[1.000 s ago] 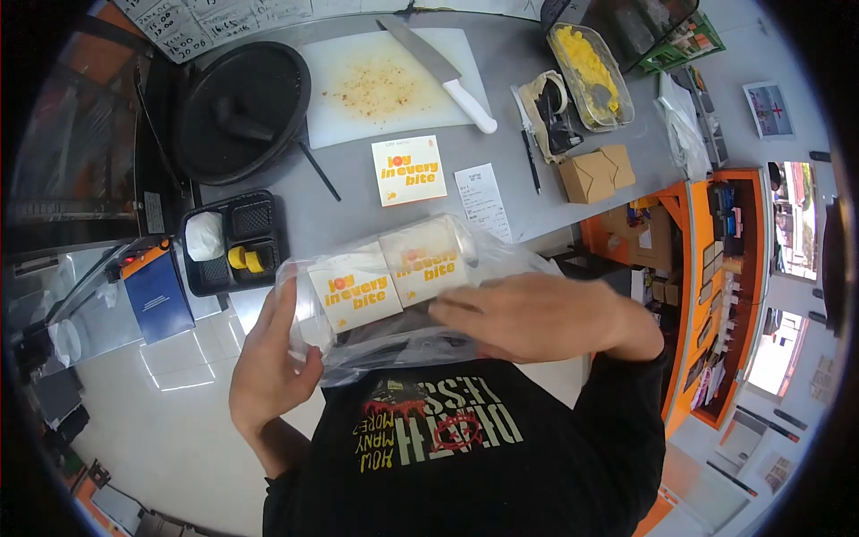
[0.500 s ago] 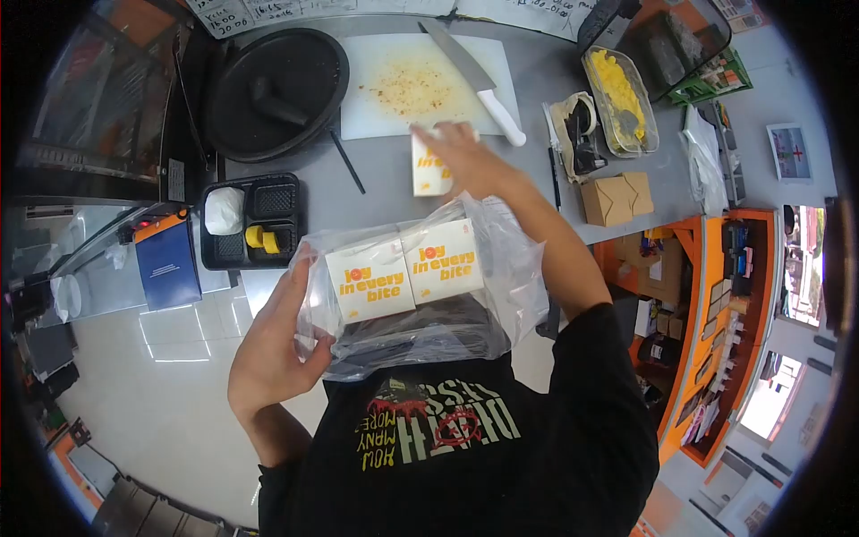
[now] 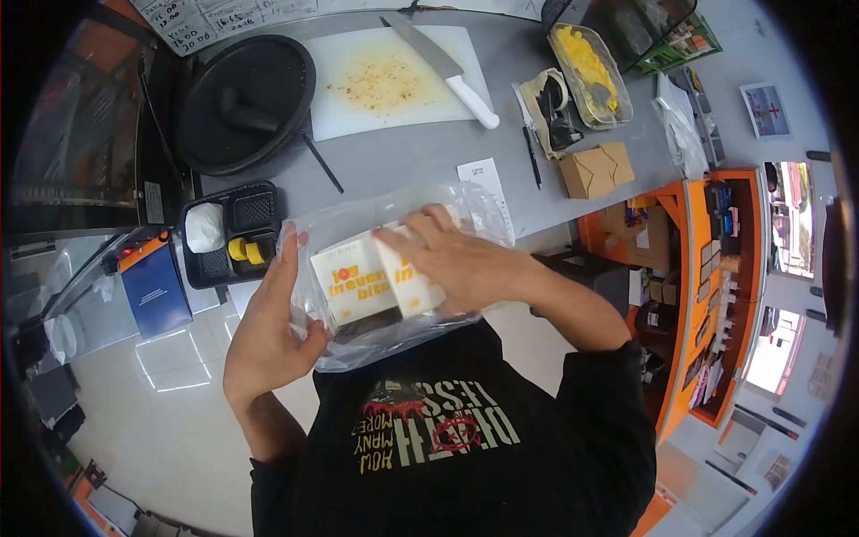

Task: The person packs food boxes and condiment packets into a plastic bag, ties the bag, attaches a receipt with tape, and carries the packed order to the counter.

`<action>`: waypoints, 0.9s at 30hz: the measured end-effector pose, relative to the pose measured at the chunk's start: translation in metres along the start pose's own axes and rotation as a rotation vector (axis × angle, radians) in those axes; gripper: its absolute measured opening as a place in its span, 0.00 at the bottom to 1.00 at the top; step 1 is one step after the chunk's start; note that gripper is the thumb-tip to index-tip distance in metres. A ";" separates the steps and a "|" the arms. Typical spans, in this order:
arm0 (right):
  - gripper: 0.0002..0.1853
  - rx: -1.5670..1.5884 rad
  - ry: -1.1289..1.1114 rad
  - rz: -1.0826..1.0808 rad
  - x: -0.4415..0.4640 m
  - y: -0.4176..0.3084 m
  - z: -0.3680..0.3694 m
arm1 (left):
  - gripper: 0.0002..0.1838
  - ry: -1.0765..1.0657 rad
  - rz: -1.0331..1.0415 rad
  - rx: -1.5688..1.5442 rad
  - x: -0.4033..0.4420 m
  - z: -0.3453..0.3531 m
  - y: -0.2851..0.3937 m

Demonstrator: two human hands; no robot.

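I had the right hand (image 3: 458,268) gripping a white cardboard box with orange lettering (image 3: 410,288), partly over its twin (image 3: 351,279) in the clear plastic bag (image 3: 358,356); left hand (image 3: 268,349) spread alongside; placing step, I judged; seating it called for sideways clearance

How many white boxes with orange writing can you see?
2 for sure. One box lies in the clear bag, on the left. The other box is beside it, under the right hand. More may be hidden underneath.
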State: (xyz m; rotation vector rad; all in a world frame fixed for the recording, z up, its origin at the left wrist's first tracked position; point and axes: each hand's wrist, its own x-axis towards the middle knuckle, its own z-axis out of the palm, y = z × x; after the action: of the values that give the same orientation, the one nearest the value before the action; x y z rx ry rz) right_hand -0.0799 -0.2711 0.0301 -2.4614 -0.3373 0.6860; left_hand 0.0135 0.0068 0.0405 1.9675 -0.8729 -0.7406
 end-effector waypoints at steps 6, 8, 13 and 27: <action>0.62 -0.035 -0.019 0.285 -0.005 -0.002 0.010 | 0.53 0.021 0.085 0.197 -0.006 -0.007 0.005; 0.61 0.008 -0.019 0.231 -0.007 0.008 0.014 | 0.56 0.018 0.021 0.235 -0.004 -0.005 0.014; 0.57 -0.144 0.135 0.066 -0.017 0.013 0.019 | 0.55 -0.004 -0.006 0.219 -0.005 -0.004 0.011; 0.62 -0.854 0.168 0.591 -0.167 0.297 -0.043 | 0.53 0.008 -0.162 0.146 -0.008 -0.001 0.042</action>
State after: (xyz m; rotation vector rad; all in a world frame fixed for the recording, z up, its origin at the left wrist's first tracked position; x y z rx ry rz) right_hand -0.1704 -0.5941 -0.0439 -3.4692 0.2452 0.6294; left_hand -0.0033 -0.0037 0.0787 2.1888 -0.7891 -0.7795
